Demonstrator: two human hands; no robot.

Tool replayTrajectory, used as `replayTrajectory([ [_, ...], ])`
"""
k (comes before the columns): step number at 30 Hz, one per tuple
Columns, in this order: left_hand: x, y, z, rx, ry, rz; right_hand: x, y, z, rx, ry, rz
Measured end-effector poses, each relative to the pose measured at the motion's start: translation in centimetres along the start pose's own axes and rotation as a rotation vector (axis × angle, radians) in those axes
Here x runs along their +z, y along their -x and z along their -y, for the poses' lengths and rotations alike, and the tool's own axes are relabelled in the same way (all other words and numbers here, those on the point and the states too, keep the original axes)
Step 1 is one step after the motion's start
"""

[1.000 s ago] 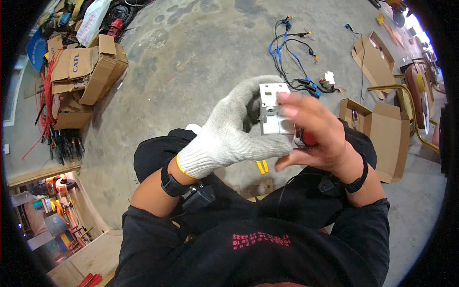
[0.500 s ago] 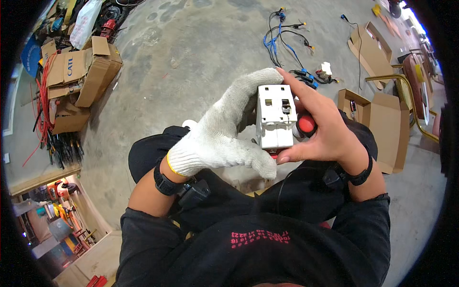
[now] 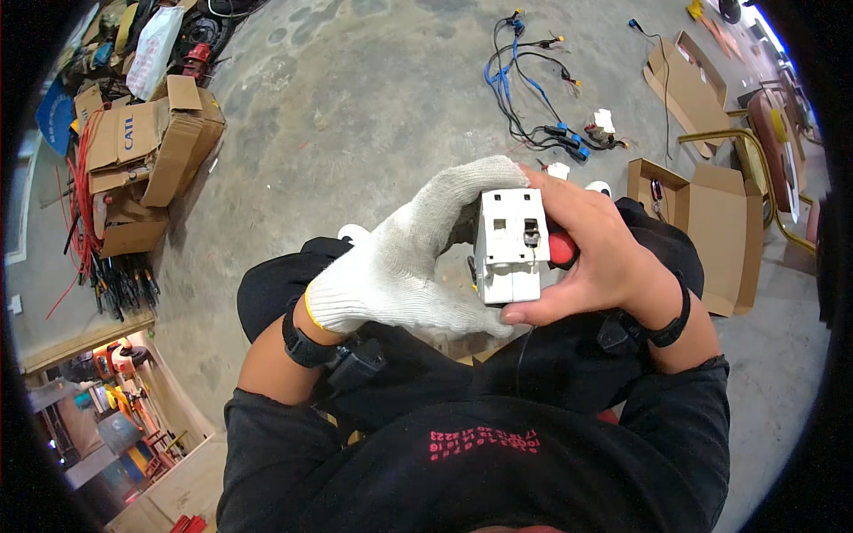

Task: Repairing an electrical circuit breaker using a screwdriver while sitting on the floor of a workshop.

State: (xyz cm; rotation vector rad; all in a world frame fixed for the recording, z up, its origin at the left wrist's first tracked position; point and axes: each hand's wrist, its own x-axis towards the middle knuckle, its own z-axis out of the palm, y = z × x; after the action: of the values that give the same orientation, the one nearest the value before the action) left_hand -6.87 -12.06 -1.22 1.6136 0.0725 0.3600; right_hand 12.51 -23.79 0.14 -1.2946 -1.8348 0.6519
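A white two-pole circuit breaker (image 3: 513, 244) is held up in front of my lap, its face with small square openings turned up toward me. My left hand (image 3: 400, 253), in a white knitted glove, curves round its left side, with fingers at the far end and thumb by the near end. On the right side my bare right hand (image 3: 595, 258) grips the breaker, thumb at its near corner. Tucked between the right palm and the breaker is a red rounded thing (image 3: 562, 250); most of it is hidden, so its kind is unclear.
Blue and black cables (image 3: 524, 84) lie on the concrete floor ahead, beside a small white device (image 3: 601, 124). An open cardboard box (image 3: 720, 222) and a gold-framed chair (image 3: 764, 160) stand to the right. At left are cardboard boxes (image 3: 133, 142) and red wires (image 3: 86, 186).
Both hands and the breaker have come slightly nearer to my body. The right hand has closed further over the red thing, and a white piece now shows beyond the fingers.
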Motion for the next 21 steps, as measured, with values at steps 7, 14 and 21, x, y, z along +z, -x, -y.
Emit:
replayTrajectory([
  [7, 0.07, -0.1, 0.14, 0.003, 0.034, -0.009, 0.23, 0.11, -0.25, -0.091, 0.007, -0.057],
  [14, 0.22, -0.08, -0.33, 0.023, 0.006, -0.009, 0.44, 0.29, -0.06, -0.133, -0.024, -0.09],
  [21, 0.18, 0.11, -0.3, -0.055, 0.075, -0.002, 0.1, 0.33, 0.08, -0.037, -0.04, -0.019],
])
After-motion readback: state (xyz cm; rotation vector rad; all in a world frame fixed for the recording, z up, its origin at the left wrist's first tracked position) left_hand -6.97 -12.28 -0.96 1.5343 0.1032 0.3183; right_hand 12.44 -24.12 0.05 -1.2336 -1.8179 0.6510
